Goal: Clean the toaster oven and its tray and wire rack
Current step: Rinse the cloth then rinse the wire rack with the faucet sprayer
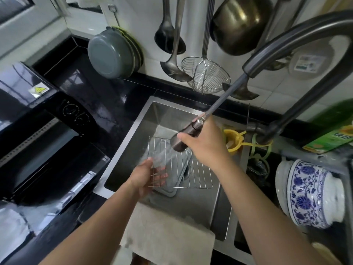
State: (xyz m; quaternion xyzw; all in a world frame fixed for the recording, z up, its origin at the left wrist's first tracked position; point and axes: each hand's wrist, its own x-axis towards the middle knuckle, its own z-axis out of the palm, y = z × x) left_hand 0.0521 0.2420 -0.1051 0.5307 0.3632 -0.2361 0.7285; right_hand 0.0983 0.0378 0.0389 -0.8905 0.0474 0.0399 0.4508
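Note:
The wire rack (191,169) lies tilted in the steel sink (133,142), resting over the grey tray (168,192). My left hand (147,175) grips the rack's left edge, fingers under the wires. My right hand (206,142) is closed around the pull-out faucet sprayer head (181,138), which sprays water onto the rack near my left fingers. The black toaster oven (44,134) stands on the counter at the left with its door open.
A grey cloth (168,234) hangs over the sink's front edge. Ladles, a wire skimmer (206,75) and pots hang on the wall behind. A blue-and-white porcelain jar (313,194) and a green box (332,136) sit at the right. A yellow strainer (233,138) is beside the faucet base.

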